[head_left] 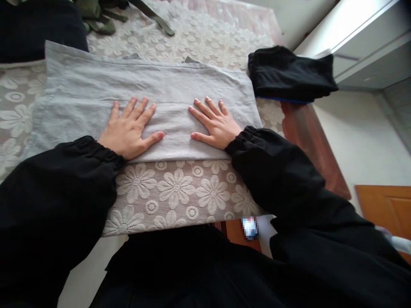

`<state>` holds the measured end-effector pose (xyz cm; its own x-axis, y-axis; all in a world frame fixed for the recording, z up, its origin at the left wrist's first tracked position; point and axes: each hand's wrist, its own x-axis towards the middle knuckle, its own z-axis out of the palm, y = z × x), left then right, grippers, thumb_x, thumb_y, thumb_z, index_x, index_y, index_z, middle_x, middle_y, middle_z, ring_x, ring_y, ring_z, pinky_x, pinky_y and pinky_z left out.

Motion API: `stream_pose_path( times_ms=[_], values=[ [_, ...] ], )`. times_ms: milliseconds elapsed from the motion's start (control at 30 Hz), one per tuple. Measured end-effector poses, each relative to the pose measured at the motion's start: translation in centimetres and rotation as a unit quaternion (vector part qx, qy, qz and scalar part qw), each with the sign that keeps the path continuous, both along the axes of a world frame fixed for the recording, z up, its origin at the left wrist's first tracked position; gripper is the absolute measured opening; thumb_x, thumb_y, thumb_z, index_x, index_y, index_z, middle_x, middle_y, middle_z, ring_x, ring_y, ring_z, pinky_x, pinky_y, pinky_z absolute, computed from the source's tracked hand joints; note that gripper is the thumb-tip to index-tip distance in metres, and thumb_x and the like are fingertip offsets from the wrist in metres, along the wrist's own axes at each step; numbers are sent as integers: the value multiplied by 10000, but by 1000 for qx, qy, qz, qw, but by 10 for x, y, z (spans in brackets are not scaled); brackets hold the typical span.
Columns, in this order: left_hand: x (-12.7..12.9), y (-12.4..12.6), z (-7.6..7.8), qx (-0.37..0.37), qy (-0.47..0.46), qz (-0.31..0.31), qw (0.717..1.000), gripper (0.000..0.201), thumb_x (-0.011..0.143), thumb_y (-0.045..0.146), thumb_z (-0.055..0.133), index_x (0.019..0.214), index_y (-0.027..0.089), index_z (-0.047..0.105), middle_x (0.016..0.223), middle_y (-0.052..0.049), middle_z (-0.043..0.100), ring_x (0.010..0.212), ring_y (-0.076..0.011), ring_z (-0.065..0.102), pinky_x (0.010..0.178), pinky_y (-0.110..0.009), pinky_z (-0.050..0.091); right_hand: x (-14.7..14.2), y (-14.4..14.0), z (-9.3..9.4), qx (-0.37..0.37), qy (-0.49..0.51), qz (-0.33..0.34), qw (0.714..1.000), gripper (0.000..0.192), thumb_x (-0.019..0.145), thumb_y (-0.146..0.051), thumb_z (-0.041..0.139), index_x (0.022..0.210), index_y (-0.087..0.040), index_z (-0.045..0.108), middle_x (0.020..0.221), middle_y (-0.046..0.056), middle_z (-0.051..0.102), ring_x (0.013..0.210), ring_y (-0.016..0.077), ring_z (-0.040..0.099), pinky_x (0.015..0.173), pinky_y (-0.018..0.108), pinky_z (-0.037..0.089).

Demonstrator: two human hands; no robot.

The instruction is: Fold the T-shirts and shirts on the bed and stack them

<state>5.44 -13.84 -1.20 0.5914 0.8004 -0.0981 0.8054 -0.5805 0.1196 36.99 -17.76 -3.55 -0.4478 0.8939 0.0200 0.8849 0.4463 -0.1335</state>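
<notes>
A light grey piece of folded cloth, perhaps a garment, lies spread in a wide band across the table. My left hand rests flat on its left-middle part, fingers spread and pointing away from me. Flat on the cloth to the right is my right hand, its fingers also apart and angled up and left. Both thumbs point inward, with a strip of grey cloth between them. Neither hand grips anything. Small darker grey bits of fabric peek out behind the cloth's far edge.
A lace tablecloth with white flowers covers the table, whose reddish wooden edge shows at right. Folded black clothes are stacked at the far right. Dark fabric and an olive-green strapped item lie at the far left.
</notes>
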Motion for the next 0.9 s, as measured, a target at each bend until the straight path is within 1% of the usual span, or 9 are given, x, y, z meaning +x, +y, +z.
stream_pose_path(
  times_ms=[133, 300, 367, 467, 633, 700, 767, 833, 900],
  values=[
    [0, 2, -1, -12, -8, 0, 1000, 832, 1021, 660, 243, 1738, 256, 120, 1799, -24, 83, 1659, -321, 3, 1327, -548, -75, -4, -3, 7, -11, -5, -9, 1000, 895, 998, -864, 236, 1737, -370, 130, 1777, 8, 200, 1625, 430, 126, 1279, 708, 100],
    [1, 0, 3, -32, -6, 16, 999, 840, 1015, 677, 305, 1738, 298, 107, 1788, 15, 150, 1662, -303, -2, 1336, -548, -70, -4, -5, 12, -24, -11, -11, 1000, 884, 1012, -835, 268, 1741, -373, 82, 1777, 2, 196, 1625, 444, 121, 1279, 718, 89],
    [1, 0, 5, -34, -7, 15, 999, 839, 1018, 663, 319, 1738, 287, 113, 1786, 10, 161, 1663, -313, 11, 1339, -555, -57, -4, -5, 12, -29, -11, -12, 999, 883, 1016, -823, 289, 1742, -370, 68, 1778, 4, 190, 1623, 455, 116, 1277, 723, 85],
    [-2, 0, 5, -29, -11, 5, 1000, 834, 1021, 670, 295, 1736, 270, 138, 1789, 0, 132, 1662, -322, 38, 1344, -546, -38, -6, -5, 13, -36, -14, -15, 999, 882, 1017, -817, 307, 1741, -379, 62, 1778, -4, 187, 1625, 457, 106, 1277, 726, 82],
    [-15, 4, 2, -2, -19, -4, 1000, 890, 1031, 726, 136, 1710, 161, 241, 1783, -74, 163, 1659, -300, 92, 1348, -497, -9, 3, -1, 13, -45, -7, -6, 999, 866, 1017, -807, 350, 1736, -383, 122, 1776, -13, 195, 1627, 439, 130, 1293, 701, 98],
    [-19, 8, 2, 4, -16, 12, 1000, 935, 1021, 751, 72, 1704, 137, 249, 1777, -93, 183, 1657, -303, 104, 1341, -515, -26, 16, 4, 10, -40, -1, -17, 999, 839, 1030, -786, 345, 1733, -371, 151, 1775, -4, 203, 1624, 426, 162, 1297, 691, 106],
    [-24, 12, 3, 0, -11, 38, 999, 959, 1008, 765, 39, 1710, 138, 221, 1779, -96, 172, 1657, -308, 92, 1331, -547, -44, 30, 9, 7, -31, 3, -53, 998, 796, 1049, -758, 329, 1727, -372, 174, 1768, 1, 230, 1620, 410, 196, 1295, 691, 116],
    [-29, 17, 6, -12, -5, 69, 998, 939, 1012, 751, 41, 1720, 151, 183, 1785, -92, 143, 1660, -322, 55, 1321, -592, -53, 42, 14, 4, -19, 4, -94, 995, 759, 1061, -731, 323, 1719, -371, 206, 1763, 7, 251, 1617, 396, 215, 1294, 685, 126],
    [-37, 23, 10, -26, 8, 106, 994, 905, 1021, 727, 47, 1727, 172, 165, 1791, -88, 111, 1657, -358, 18, 1306, -650, -49, 49, 16, 1, -14, 4, -113, 993, 740, 1065, -716, 329, 1709, -361, 246, 1761, 14, 256, 1616, 384, 221, 1297, 672, 137]
  ],
)
